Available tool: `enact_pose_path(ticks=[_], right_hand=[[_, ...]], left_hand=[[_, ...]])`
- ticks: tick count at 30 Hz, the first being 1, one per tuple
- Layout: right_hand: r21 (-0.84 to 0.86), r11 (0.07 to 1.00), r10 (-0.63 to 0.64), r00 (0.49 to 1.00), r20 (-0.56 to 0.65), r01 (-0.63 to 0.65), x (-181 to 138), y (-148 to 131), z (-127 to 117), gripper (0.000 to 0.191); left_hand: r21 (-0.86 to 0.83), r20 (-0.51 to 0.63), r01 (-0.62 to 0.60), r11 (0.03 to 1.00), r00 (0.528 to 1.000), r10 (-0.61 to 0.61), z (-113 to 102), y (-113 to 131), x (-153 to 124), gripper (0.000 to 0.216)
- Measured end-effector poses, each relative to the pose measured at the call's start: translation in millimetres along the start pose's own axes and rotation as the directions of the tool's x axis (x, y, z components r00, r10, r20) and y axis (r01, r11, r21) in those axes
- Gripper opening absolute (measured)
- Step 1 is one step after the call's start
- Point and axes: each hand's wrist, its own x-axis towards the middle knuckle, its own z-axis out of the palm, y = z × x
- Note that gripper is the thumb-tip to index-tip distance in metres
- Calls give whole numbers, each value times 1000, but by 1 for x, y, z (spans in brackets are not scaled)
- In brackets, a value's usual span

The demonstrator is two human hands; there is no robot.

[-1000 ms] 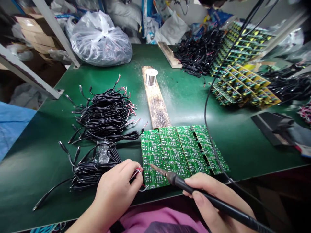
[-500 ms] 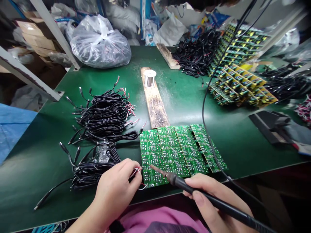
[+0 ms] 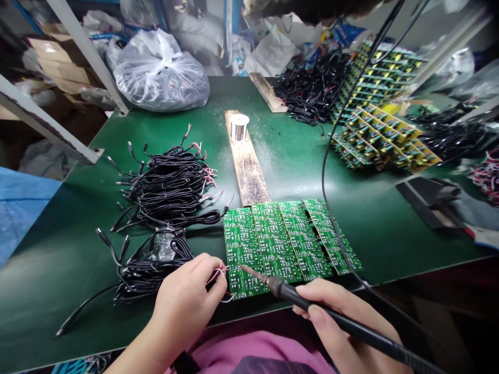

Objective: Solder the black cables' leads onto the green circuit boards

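Note:
My left hand point(image 3: 183, 306) is closed in a pinch on thin red and white wire ends point(image 3: 219, 272) of a black cable, held against the left edge of the nearest green circuit board point(image 3: 244, 254). My right hand point(image 3: 343, 327) grips a black soldering iron point(image 3: 312, 309) like a pen. Its tip point(image 3: 245, 269) rests on that board close to the wire ends. Several green boards point(image 3: 296, 236) lie side by side in a row on the green table point(image 3: 70, 249).
Bundles of black cables point(image 3: 167, 182) lie to the left. A scorched wooden strip point(image 3: 249, 166) carries a solder spool point(image 3: 239, 126). Stacked yellow-green boards point(image 3: 384, 137) and more cables point(image 3: 312, 85) sit far right. A plastic bag point(image 3: 161, 72) is far left. The iron's cord point(image 3: 325, 171) crosses the boards.
Both hands stay nearly still at the board; the iron tip and wire ends hold the same spot. The view has shifted slightly.

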Motion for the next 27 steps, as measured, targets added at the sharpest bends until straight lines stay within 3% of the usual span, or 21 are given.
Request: enact_pose_path(ticks=[10, 18, 27], right_hand=[[105, 993, -60, 998, -14, 61, 10, -12, 1, 16], [142, 989, -41, 999, -7, 42, 12, -10, 0, 17], [170, 985, -30, 1000, -4, 30, 18, -9, 0, 18]], left_hand=[[-83, 28, 4, 997, 1000, -1, -6, -1, -3, 15], [-200, 159, -49, 979, 984, 81, -25, -4, -10, 25], [-68, 54, -106, 992, 992, 110, -16, 1, -4, 24]])
